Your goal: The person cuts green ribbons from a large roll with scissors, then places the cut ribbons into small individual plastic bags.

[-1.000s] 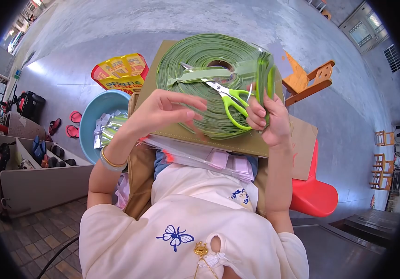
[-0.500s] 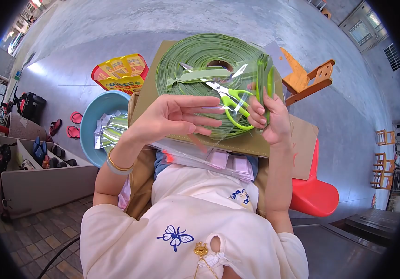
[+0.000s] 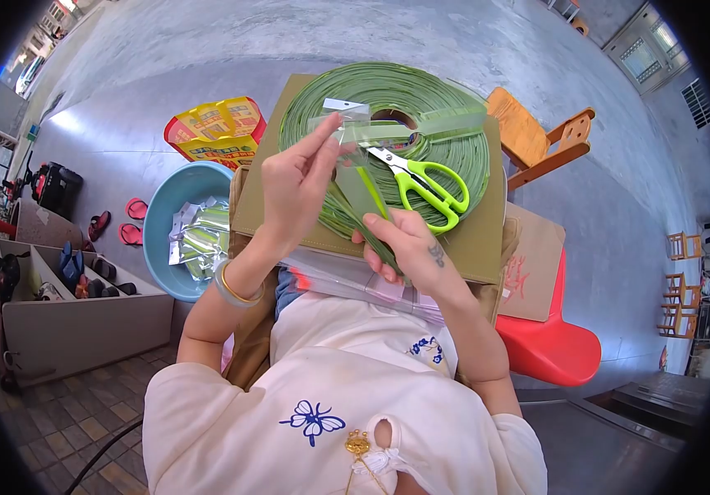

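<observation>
Between finger and thumb, my left hand (image 3: 295, 188) pinches a clear plastic bag (image 3: 347, 132) with a white hang-hole strip at its top. My right hand (image 3: 404, 247) is closed around a folded bundle of flat green strips (image 3: 361, 196), whose upper end overlaps the bag's lower part. Behind both hands lies a large coil of green strip (image 3: 314, 95), flat on an olive-coloured board (image 3: 243, 219). Scissors with lime-green handles (image 3: 431, 191) rest on the coil, to the right of the bundle. A loose pale-green strip (image 3: 452, 122) crosses the coil's centre hole.
On my left stands a blue basin (image 3: 157, 219) holding several packed bags (image 3: 204, 235). A yellow and red bag (image 3: 219, 132) is behind it. More flat plastic bags (image 3: 355, 285) lie across my lap. To the right are a wooden stool (image 3: 528, 136), cardboard (image 3: 537, 264) and a red chair (image 3: 557, 351).
My right hand has brought the green bundle down and left, in front of the coil. My left hand has risen, its spread fingers now pinched on the bag. The scissors' full handles now show.
</observation>
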The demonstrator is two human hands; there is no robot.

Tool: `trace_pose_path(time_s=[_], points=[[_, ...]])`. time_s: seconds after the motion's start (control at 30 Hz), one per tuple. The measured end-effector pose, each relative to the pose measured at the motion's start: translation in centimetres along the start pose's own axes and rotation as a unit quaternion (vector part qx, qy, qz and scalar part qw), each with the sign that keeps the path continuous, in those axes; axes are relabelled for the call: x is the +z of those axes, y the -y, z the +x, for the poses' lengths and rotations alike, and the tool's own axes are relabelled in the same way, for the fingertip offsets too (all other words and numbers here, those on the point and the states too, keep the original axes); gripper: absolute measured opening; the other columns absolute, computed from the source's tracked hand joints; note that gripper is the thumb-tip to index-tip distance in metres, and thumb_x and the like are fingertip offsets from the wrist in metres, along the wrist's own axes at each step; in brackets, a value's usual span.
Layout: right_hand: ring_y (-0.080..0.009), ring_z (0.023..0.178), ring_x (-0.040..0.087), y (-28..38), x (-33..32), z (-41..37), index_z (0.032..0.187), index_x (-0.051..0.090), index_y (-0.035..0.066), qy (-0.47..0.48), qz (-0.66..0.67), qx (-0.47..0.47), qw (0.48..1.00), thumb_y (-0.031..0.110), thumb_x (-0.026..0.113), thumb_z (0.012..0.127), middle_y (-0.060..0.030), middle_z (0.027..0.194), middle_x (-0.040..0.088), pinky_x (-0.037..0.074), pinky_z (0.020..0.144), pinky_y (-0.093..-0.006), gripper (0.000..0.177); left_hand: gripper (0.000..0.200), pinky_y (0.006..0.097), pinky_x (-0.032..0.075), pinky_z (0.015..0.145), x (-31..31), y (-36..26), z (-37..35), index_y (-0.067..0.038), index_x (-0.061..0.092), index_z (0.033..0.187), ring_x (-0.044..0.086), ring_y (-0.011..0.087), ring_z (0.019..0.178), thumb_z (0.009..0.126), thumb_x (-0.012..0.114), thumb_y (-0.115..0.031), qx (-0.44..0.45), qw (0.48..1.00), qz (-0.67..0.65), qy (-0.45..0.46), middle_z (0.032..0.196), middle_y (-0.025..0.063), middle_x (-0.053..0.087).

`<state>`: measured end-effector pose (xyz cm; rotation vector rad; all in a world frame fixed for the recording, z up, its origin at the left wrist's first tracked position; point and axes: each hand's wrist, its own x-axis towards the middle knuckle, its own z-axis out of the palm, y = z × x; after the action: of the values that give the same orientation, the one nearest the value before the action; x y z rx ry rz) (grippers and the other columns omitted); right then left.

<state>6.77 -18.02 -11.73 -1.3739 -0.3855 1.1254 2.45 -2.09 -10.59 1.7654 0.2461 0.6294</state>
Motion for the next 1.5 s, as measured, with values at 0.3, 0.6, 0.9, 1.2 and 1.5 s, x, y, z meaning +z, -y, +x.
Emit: trace_pose_path(time_s=[0.3, 0.6, 0.9, 1.2, 1.5], points=[[-0.0069, 0.040, 0.038, 0.3, -0.3, 0.5, 0.097, 0.047, 0.002, 0.063, 0.351, 0.017, 0.934, 0.023, 0.034, 0.096, -0.0022, 0.062, 0.046, 0.030, 0.033, -0.0206, 0.024, 0.056, 0.0353, 0.049, 0.069, 1.3, 1.0, -1.5, 0.003, 0.040, 0.128, 0.061, 0.0368, 0.088, 0.074, 0.049, 0.012, 0.239, 0.939, 0.244, 0.032, 0.122, 0.0281, 0.046], [-0.0087, 0.038, 0.038, -0.8, -2.0, 0.8, 0.098, 0.048, 0.002, 0.275, 0.433, 0.097, 0.853, 0.024, 0.034, 0.096, -0.0039, 0.063, 0.049, 0.031, 0.033, -0.0218, 0.026, 0.051, 0.0261, 0.047, 0.061, -0.1, 1.7, -0.5, -0.015, 0.065, 0.106, 0.062, 0.0198, 0.066, 0.066, 0.051, 0.014, 0.164, 0.955, 0.048, 0.242, 0.094, 0.0170, 0.063], [-0.0078, 0.042, 0.047, 0.0, 0.6, 0.7, 0.090, 0.053, 0.001, -0.026, 0.133, -0.052, 0.989, 0.025, 0.059, 0.085, -0.0050, 0.063, 0.056, 0.033, 0.034, -0.0213, 0.025, 0.043, 0.0235, 0.042, 0.050, -0.8, -0.7, -0.5, -0.009, 0.068, 0.098, 0.057, 0.0114, 0.056, 0.066, 0.053, 0.014, 0.135, 0.950, 0.123, 0.254, 0.061, 0.0082, 0.059], [-0.0152, 0.056, 0.059, 1.1, 0.5, 0.2, 0.096, 0.053, -0.002, 0.013, 0.223, -0.057, 0.973, 0.025, 0.056, 0.088, -0.0105, 0.072, 0.059, 0.049, 0.047, -0.0259, 0.028, 0.044, 0.0214, 0.045, 0.051, -0.6, -0.2, -1.1, -0.010, 0.068, 0.100, 0.057, 0.0082, 0.055, 0.067, 0.051, 0.014, 0.127, 0.979, 0.096, 0.130, 0.066, 0.0072, 0.064], [-0.0232, 0.070, 0.065, 0.6, -1.8, 0.5, 0.101, 0.050, -0.007, 0.085, 0.237, -0.005, 0.968, 0.024, 0.048, 0.092, -0.0193, 0.084, 0.062, 0.056, 0.063, -0.0315, 0.032, 0.048, 0.0190, 0.047, 0.060, 0.0, 1.6, -1.0, -0.013, 0.066, 0.104, 0.058, 0.0042, 0.062, 0.069, 0.048, 0.014, 0.056, 0.978, 0.017, 0.198, 0.073, 0.0088, 0.066]])
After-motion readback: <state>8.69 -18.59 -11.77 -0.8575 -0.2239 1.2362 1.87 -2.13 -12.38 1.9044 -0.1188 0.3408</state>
